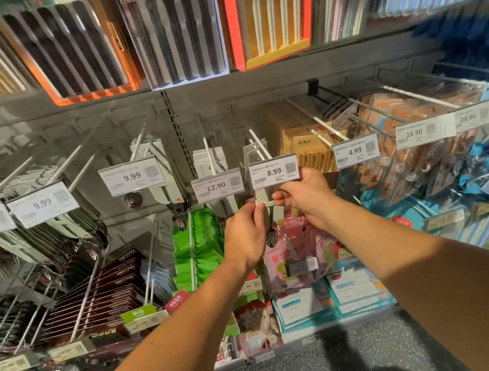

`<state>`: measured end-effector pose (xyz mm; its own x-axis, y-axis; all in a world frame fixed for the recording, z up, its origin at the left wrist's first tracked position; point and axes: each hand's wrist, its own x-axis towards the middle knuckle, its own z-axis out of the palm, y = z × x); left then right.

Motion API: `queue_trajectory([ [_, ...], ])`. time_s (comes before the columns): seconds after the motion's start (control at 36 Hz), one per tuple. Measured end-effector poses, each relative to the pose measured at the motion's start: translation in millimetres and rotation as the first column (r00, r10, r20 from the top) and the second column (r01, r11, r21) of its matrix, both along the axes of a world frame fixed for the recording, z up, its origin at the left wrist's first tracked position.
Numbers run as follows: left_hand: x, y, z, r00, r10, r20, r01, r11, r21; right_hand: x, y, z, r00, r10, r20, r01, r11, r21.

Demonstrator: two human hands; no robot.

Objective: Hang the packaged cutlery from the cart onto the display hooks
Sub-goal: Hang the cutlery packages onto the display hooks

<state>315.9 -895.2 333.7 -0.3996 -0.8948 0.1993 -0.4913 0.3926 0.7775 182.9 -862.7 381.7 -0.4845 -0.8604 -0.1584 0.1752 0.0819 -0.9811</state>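
Head camera: the left hand pinches the pale card top of a packaged steel spoon. The right hand pinches its other side, under the white 8.99 price tag. Better to lift the card level, so its hole meets the white wire hook.

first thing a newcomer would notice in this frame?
Two bare forearms reach in from below to the centre, where the left hand and right hand both pinch the card header of a spoon pack just under the 8.99 price tag. Next, the row of white price tags on hooks across the middle, such as the 12.90 tag, and the orange-framed chopstick boxes along the top.
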Motion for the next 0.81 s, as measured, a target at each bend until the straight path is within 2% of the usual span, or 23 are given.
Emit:
queue_trajectory([
  [0.36,-2,-1,1,1.0,0.018,-0.025,-0.019,0.999,-0.04,0,0,1,0.989,-0.022,0.144,0.029,0.998,-0.048],
  [0.69,-13,1,7,0.999,0.036,-0.025,-0.036,0.999,0.014,-9,0,-3,0.998,-0.047,0.04,0.046,0.999,0.018],
  [0.81,-18,-5,5,0.993,0.099,-0.063,-0.092,0.99,0.108,-8,-2,-3,0.998,-0.055,0.017,0.055,0.998,0.038],
])
